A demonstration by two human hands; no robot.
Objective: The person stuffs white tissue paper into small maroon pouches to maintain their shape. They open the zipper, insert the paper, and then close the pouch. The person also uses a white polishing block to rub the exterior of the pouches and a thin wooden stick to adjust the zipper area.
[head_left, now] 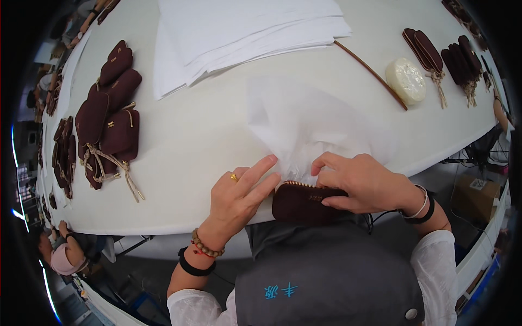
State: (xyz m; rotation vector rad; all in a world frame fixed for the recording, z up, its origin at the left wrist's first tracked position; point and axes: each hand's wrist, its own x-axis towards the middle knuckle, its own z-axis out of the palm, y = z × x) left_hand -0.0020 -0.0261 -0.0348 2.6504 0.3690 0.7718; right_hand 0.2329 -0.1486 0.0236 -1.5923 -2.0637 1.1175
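Note:
A dark brown zip pouch (304, 205) with a gold-toned zipper lies at the table's front edge, close to my body. My right hand (361, 182) grips its right part, thumb on the front face and fingers bent over the top edge. My left hand (239, 190) is open beside the pouch's left end, its fingers stretched toward the zipper; whether they touch it I cannot tell. A crumpled sheet of thin white tissue paper (326, 119) spreads out behind the pouch, its near end bunched between my hands at the zipper. How far the paper goes into the pouch is hidden.
Brown pouches (114, 117) with beige cords are piled at the left; more pouches (424, 49) lie at the far right. A stack of white sheets (244, 38) lies at the back. Right of it are a thin brown stick (372, 76) and a cream-coloured roll (406, 80). Other people sit along the sides.

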